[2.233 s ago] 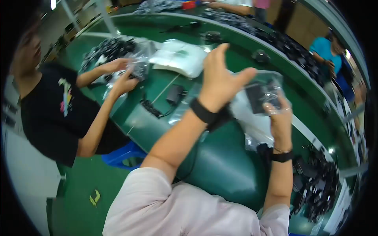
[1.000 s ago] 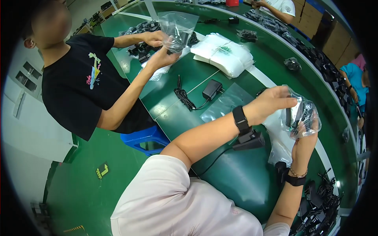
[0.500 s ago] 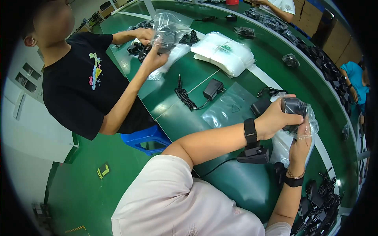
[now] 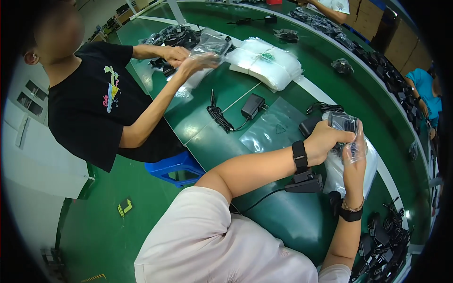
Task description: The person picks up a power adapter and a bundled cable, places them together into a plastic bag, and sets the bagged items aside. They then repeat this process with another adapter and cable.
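A black power adapter in a clear plastic bag [image 4: 343, 123] is held between both my hands above the right part of the table. My left hand [image 4: 322, 140] grips it from the left, its thumb across the front. From the near right side, my right hand [image 4: 354, 161] closes round the bag, with its fingers partly hidden behind the plastic. Just left of this package is another black adapter [image 4: 309, 126] with a coiled cable. Under my hands lies a stack of clear bags [image 4: 334, 179]. A loose adapter [image 4: 253, 106] with its cable lies beside a flat plastic bag [image 4: 273, 127].
Across the table to the left, a co-worker's hands [image 4: 188, 61] handle a bagged item near a heap of black adapters [image 4: 174, 35]. A tied stack of bags [image 4: 266, 63] lies beyond. More cabled adapters [image 4: 384, 238] are at lower right; a blue stool [image 4: 175, 167] stands left.
My hands have shifted slightly left with the bagged adapter, and the plastic now lies closer around it. The co-worker's bagged item has moved right and tipped flatter.
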